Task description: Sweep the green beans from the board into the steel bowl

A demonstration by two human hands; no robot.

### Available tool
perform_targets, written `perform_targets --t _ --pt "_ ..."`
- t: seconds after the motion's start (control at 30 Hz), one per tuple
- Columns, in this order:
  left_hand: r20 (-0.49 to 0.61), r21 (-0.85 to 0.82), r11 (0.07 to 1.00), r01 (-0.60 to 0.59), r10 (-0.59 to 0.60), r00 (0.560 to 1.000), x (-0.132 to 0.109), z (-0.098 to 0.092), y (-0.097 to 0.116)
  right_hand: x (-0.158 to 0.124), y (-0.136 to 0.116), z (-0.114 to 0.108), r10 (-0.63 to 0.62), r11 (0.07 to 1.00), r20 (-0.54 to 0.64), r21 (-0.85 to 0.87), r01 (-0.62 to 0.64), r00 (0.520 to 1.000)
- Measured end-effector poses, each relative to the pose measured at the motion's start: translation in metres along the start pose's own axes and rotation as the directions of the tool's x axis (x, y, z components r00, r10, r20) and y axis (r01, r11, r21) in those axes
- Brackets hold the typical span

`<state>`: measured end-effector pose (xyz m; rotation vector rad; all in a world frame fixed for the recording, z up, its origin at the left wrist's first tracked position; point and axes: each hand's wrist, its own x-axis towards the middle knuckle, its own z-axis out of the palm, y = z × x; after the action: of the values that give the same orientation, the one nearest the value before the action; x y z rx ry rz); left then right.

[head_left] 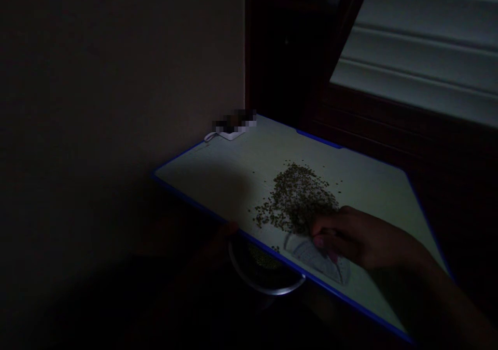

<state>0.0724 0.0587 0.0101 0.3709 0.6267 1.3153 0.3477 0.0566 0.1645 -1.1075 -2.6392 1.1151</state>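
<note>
Small greenish-brown grains [298, 194], like mung beans, lie in a loose heap on a whiteboard [373, 176] with a blue frame. My right hand [352, 236] is closed at the heap's near right side, its fingers pinching a clear half-round protractor [317, 259] flat against the board. A few grains sit by the near edge. Under that edge is a metal bowl [284, 291], partly covered by the board, with more grains inside. My left hand [221, 236], very dark, has a fingertip over the blue edge above the bowl's left side; its other fingers are hidden.
A white object with a strap [231, 134], its top blurred out, lies on the board's far left corner. A plain wall [116, 80] rises at the left. Behind stand dark wood [288, 70] and pale slats [424, 44]. The light is very dim.
</note>
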Motion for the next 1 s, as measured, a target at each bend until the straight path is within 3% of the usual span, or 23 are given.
perform_targets --t 0.1,0.2,0.3,0.43,0.57,0.83,1.0 --pt "-0.013 0.012 1.000 0.007 -0.007 1.000 0.002 0.000 -0.001 0.001 0.002 0.000 0.032 0.996 0.018 -0.083 -0.031 0.999" --pt "-0.017 0.023 1.000 0.013 -0.012 1.000 0.002 -0.003 -0.001 0.001 0.006 -0.004 0.025 0.981 -0.063 -0.192 -0.037 0.998" --pt "-0.014 0.041 0.999 0.024 -0.024 1.000 0.001 -0.009 -0.001 -0.001 0.006 -0.007 0.011 0.981 -0.113 -0.193 -0.032 0.994" --pt "-0.010 0.062 0.998 0.016 -0.015 1.000 0.002 -0.015 -0.002 -0.001 0.000 -0.001 0.028 1.000 0.018 -0.013 -0.028 0.999" --pt "-0.001 0.068 0.998 -0.003 0.003 1.000 0.007 -0.016 -0.004 0.003 0.001 0.005 0.013 0.998 0.098 -0.060 -0.007 0.995" --pt "0.028 0.087 0.996 -0.004 0.002 1.000 -0.001 -0.016 -0.002 -0.003 0.011 -0.009 0.060 0.973 -0.111 -0.217 -0.083 0.992" --pt "0.054 0.091 0.996 0.005 -0.010 0.998 -0.001 -0.014 -0.002 0.000 0.004 -0.003 0.000 0.985 -0.175 -0.173 -0.030 0.985"
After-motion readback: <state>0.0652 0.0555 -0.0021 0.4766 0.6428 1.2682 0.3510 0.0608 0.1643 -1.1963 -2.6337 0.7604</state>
